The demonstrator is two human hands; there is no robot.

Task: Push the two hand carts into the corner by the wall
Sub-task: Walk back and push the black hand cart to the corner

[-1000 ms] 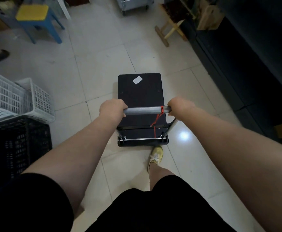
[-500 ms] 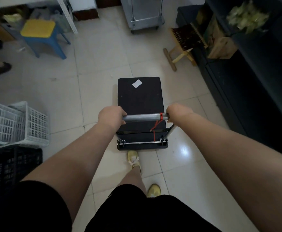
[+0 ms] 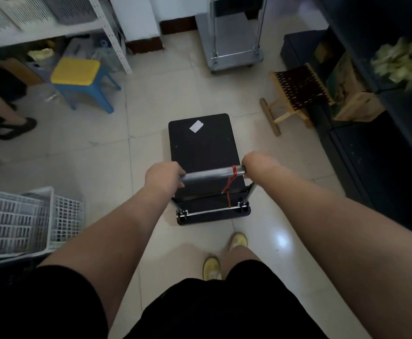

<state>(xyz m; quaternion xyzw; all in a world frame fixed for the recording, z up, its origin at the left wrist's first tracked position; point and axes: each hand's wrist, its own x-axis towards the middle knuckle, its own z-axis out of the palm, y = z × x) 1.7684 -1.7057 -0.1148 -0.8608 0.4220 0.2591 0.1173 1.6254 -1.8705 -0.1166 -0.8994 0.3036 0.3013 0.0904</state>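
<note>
The black cart [image 3: 203, 152] stood on the tiled floor [image 3: 151, 99], right in front of the person. Its flat top had a small white sticker [image 3: 196, 126] near the far end. The left hand [image 3: 163, 178] was wrapped tight around the left end of the cart's silver handle bar [image 3: 212, 174]. The right hand [image 3: 257, 165] was wrapped tight around the right end. A red string [image 3: 230, 185] was tied on the bar, just beside the right hand.

Past the black cart, well apart from it, the grey cart [image 3: 232, 42] stood by the wall. A blue stool with a yellow seat [image 3: 81, 80] was far to the left of the black cart. A small wooden stool [image 3: 295, 94] was to its right. White baskets [image 3: 23, 221] sat to the left, near the person's left arm.
</note>
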